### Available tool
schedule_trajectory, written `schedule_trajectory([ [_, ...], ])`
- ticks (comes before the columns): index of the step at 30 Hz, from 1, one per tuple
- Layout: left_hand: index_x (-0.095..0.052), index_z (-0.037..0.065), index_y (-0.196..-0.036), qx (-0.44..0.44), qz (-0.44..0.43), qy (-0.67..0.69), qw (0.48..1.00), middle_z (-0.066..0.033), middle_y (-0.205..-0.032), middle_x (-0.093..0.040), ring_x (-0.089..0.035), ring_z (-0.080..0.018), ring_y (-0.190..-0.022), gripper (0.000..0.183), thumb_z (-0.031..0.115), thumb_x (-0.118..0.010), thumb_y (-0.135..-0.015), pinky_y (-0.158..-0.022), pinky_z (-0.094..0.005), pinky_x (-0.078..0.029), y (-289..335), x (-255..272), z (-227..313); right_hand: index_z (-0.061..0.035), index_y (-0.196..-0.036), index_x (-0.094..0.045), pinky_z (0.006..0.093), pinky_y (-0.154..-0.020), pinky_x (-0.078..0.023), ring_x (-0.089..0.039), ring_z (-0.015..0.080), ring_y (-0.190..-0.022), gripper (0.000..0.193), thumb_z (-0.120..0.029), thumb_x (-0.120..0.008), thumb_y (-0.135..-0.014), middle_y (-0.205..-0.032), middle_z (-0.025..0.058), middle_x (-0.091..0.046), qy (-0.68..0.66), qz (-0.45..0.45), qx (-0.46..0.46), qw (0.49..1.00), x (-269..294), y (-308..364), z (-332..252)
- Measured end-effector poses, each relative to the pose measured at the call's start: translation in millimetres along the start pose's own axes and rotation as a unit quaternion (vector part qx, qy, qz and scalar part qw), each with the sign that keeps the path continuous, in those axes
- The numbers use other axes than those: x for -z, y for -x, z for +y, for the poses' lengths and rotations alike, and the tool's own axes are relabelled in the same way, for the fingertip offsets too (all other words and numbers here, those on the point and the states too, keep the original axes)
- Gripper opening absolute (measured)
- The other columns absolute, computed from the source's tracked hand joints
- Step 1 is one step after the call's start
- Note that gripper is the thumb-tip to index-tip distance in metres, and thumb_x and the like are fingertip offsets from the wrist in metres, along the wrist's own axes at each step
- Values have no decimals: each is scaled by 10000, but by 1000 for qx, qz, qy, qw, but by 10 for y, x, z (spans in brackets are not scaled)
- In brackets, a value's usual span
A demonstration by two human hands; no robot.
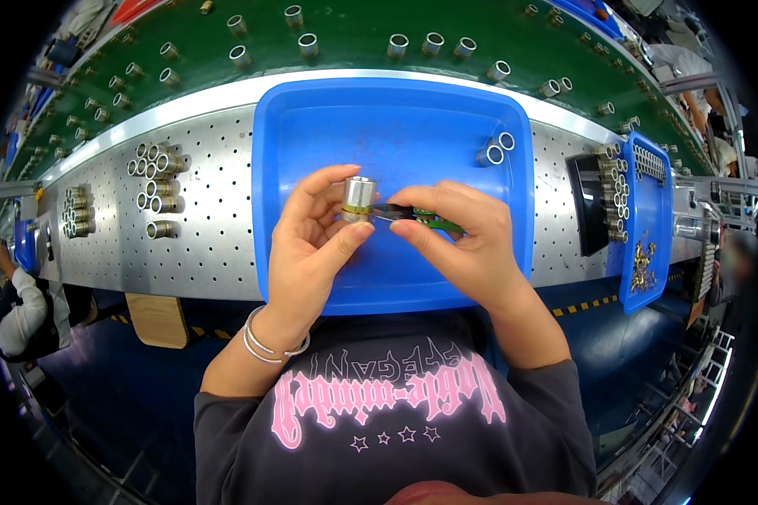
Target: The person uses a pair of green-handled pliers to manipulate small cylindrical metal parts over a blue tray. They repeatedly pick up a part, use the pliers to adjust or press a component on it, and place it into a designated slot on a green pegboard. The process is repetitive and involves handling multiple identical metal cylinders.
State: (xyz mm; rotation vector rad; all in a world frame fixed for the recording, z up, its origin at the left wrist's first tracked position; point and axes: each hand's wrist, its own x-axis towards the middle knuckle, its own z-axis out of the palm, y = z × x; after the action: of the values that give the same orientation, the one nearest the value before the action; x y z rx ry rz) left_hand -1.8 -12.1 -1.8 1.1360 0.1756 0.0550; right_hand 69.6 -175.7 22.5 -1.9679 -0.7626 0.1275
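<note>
My left hand (314, 231) grips a short silver metal sleeve (360, 194) between thumb and fingers, above the blue tray. A yellowish band runs around the sleeve's lower part, and its ring-shaped end faces up. My right hand (473, 229) is closed around small pliers (429, 220) with green handles and dark, narrow jaws. Their tips point left and reach the sleeve near the band; whether they pinch anything cannot be made out. Two silver rings or sleeves (490, 156) lie in the tray's far right corner beside a thin clear strand.
The blue tray (265, 194) stands on a perforated metal table (219, 181). Groups of sleeves (156, 181) stand at left. At right are a black box-like object (589, 204), more sleeves and a blue tray of small brass-coloured parts (643, 268). Beyond, a green conveyor (349, 29) carries scattered sleeves.
</note>
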Motion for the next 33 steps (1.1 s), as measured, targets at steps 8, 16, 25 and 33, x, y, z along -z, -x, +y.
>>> schedule_trajectory([
  [8, -446, 23, -1232, -17, 4, -16, 1000, -85, -1090, -531, -524, -142, -1012, 481, -61, -610, -787, -856, -251, -451, 7, -8, -15, -58, -846, -666, 260, -497, -431, -581, 183, -563, 149, -102, -712, -712, -687, 73, -617, -12, 1, -10, 1000, -1, 6, 20],
  [16, -436, 27, -1241, -5, 6, -31, 999, -98, -1095, -544, -539, -158, -1007, 484, -21, -609, -791, -867, -271, -444, -5, -30, -13, -48, -846, -666, 257, -503, -432, -584, 178, -573, 148, -95, -712, -714, -695, 78, -621, -25, -1, -24, 999, 27, 17, 50],
  [25, -480, 9, -1192, -105, -41, -259, 959, -104, -1077, -557, -568, -157, -957, 468, -88, -626, -757, -790, -241, -492, -33, 1, -29, -13, -882, -631, 212, -524, -396, -497, 73, -591, 162, -75, -694, -747, -683, 39, -583, -82, -3, -87, 993, 88, -48, -12],
  [33, -475, -24, -1219, 67, -61, 7, 996, -88, -1035, -586, -578, -150, -935, 475, -52, -632, -771, -814, -258, -496, -44, 12, 94, 15, -890, -615, 196, -571, -392, -481, 38, -662, 117, -75, -635, -817, -760, -5, -587, -281, -88, -156, 943, 57, -132, 56],
])
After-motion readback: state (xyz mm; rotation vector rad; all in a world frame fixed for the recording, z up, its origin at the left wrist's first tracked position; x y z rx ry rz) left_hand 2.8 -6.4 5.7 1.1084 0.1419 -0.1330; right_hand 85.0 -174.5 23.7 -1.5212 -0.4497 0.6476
